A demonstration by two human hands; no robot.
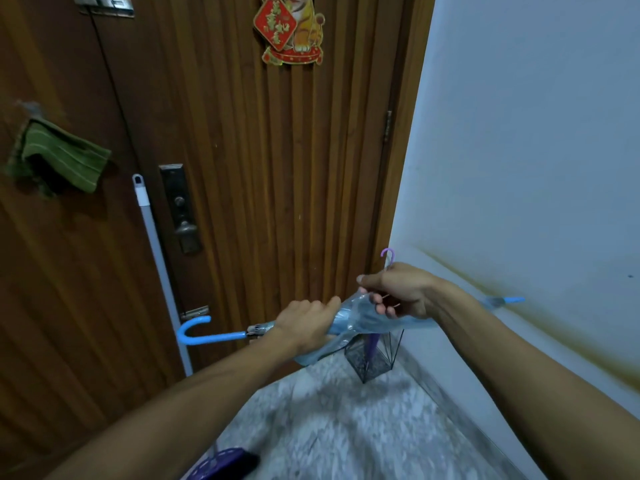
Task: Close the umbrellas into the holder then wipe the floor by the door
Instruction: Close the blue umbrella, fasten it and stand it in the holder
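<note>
Head view shows us the blue umbrella (349, 323) held nearly level in front of the wooden door (277, 168), with its curved blue handle (194, 332) pointing left and its blue tip (512, 300) reaching toward the white wall (536, 133) on the right. We see the left hand (306, 327) wrapped around the folded canopy just beside the handle end, fingers curled on the fabric. The right hand (398, 292) pinches the loose fabric further along, and its fingers are also curled on the umbrella. Below the hands stands the black wire holder (372, 362) on the speckled floor (329, 427), in the corner between the door and the wall. A purple umbrella (375, 344) is already upright inside it, and its purple hooked handle (388, 256) rises behind the right hand. To the left, a grey mop pole (156, 244) leans against the door, close to the dark metal lock plate (180, 209). A green cloth (62, 157) hangs on the far left. A red and gold tiger decoration (291, 29) sits at the top of the door. At the bottom edge we see a purple object (221, 462), which we cannot identify.
</note>
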